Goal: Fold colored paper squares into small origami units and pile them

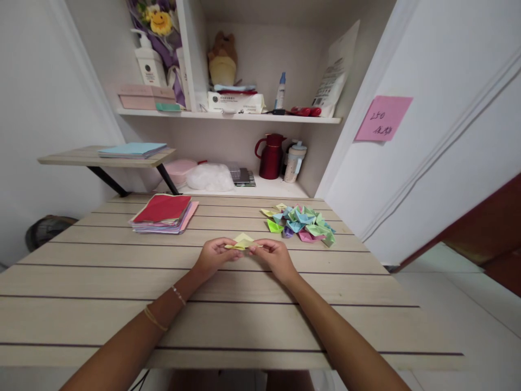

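Between my two hands is a small pale yellow folded paper boat point(243, 239), its pointed peak facing away from me. My left hand point(215, 255) pinches its left end, thumb on the near side. The right end is pinched by my right hand point(274, 255), with thumb and fingertips together. Both hands are just over the middle of the striped wooden table point(244, 315). Beyond my right hand lies a heap of folded paper boats point(303, 220) in green, blue, yellow, pink and purple. Fingers hide both ends of the yellow boat.
A stack of coloured paper sheets point(163, 214), red on top, lies at the left. Blue paper point(133, 149) rests on a small raised shelf point(69, 156). At the back stand a red jug point(272, 157) and a pale tumbler point(295, 163), beside a white plastic bag point(210, 177).
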Demonstrator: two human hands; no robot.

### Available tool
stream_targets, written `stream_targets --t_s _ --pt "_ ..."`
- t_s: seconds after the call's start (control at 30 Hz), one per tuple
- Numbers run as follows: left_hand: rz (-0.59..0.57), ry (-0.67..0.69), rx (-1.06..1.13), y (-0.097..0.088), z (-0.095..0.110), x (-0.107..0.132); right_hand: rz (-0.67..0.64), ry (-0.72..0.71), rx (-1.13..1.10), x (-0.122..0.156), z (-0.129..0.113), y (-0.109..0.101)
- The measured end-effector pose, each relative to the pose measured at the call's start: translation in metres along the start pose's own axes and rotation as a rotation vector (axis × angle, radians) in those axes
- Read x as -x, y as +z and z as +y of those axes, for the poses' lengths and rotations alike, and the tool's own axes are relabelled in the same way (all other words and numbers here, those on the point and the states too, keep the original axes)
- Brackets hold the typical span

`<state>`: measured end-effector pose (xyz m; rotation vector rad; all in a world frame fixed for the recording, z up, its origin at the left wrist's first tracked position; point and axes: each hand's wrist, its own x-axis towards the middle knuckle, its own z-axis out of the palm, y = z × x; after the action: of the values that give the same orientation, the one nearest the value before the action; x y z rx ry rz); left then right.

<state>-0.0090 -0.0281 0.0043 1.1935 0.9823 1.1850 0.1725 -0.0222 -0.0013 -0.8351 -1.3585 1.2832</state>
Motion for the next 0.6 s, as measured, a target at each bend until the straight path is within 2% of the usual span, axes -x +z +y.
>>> stream_targets --t_s 0.13,0.23,0.43,0.6 --pt "0.04 0.022 -0.042 -0.0005 -0.0008 -0.0026 0.004 0.015 0.095 0.0004 0.0035 0.0" --pt "0.033 0.012 -0.066 -0.0011 -0.001 -0.0029 0.005 0.023 0.076 0.0008 0.0048 0.0012" --pt "-0.131 -0.037 -0.107 -0.0005 -0.0034 -0.0016 0.0 0.027 -0.039 0.0002 0.008 0.0007" --pt "-0.151 -0.048 -0.187 -0.0016 -0.0026 -0.0021 -0.015 0.021 0.001 0.0001 0.0086 0.0009"
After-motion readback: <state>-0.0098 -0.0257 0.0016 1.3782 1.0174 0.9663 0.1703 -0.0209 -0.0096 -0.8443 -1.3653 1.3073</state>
